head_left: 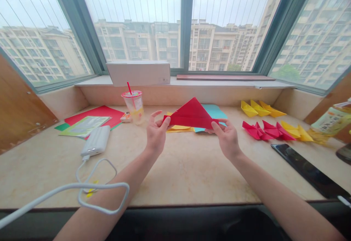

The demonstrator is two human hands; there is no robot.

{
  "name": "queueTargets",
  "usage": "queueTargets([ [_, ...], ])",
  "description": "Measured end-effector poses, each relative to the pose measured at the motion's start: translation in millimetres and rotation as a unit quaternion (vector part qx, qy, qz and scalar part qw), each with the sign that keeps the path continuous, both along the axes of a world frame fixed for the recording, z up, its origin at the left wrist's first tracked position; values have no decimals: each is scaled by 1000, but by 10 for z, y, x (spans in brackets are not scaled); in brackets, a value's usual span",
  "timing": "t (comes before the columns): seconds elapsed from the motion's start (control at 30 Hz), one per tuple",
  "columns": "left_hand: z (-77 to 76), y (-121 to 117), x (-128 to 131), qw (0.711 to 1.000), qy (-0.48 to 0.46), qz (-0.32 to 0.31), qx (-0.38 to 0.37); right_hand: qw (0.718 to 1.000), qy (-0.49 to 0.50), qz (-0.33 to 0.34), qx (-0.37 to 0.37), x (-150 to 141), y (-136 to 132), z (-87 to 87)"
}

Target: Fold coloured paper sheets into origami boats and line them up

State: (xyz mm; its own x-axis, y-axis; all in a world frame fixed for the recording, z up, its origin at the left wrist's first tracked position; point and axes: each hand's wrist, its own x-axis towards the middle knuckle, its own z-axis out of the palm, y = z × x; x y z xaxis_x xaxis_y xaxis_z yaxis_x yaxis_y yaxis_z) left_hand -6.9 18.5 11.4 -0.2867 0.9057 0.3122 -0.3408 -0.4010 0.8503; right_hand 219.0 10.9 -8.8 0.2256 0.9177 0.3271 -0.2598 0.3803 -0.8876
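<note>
A red folded paper (193, 111), triangular with a turned-up strip along its bottom edge, is held up above the counter by both hands. My left hand (157, 131) pinches its left corner between thumb and fingers. At the opposite corner, my right hand (226, 137) grips it the same way, thumb in front. Behind the folded paper, partly hidden by it, lie light blue paper (215, 111) and yellow-orange paper (179, 129) on the counter.
Yellow folded boats (260, 108) and red folded pieces (267, 130) stand at the right, near a bottle (333, 118) and a black phone (307, 168). Left are a straw cup (133, 106), red sheets (95, 114) and a white power bank (95, 141) with its cable (102, 186).
</note>
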Motion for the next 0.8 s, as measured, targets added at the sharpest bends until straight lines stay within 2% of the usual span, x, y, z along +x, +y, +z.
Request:
queueTargets([
  [0.17,-59,20,0,999,28,24,-4,1000,-11,-14,0,-5,11,-28],
  [0.3,-130,28,-35,988,135,69,40,999,-9,-33,9,46,32,-31],
  [0.37,-169,35,-69,971,214,82,62,999,-5,-40,13,83,60,-48],
  [0.53,-225,69,-143,908,377,116,138,998,-3,-54,6,161,152,-118],
  [0.67,-201,67,-169,876,421,134,192,999,-2,-35,5,199,196,-129],
  [0.8,-161,41,-167,879,410,135,203,999,-28,-35,18,217,200,-120],
])
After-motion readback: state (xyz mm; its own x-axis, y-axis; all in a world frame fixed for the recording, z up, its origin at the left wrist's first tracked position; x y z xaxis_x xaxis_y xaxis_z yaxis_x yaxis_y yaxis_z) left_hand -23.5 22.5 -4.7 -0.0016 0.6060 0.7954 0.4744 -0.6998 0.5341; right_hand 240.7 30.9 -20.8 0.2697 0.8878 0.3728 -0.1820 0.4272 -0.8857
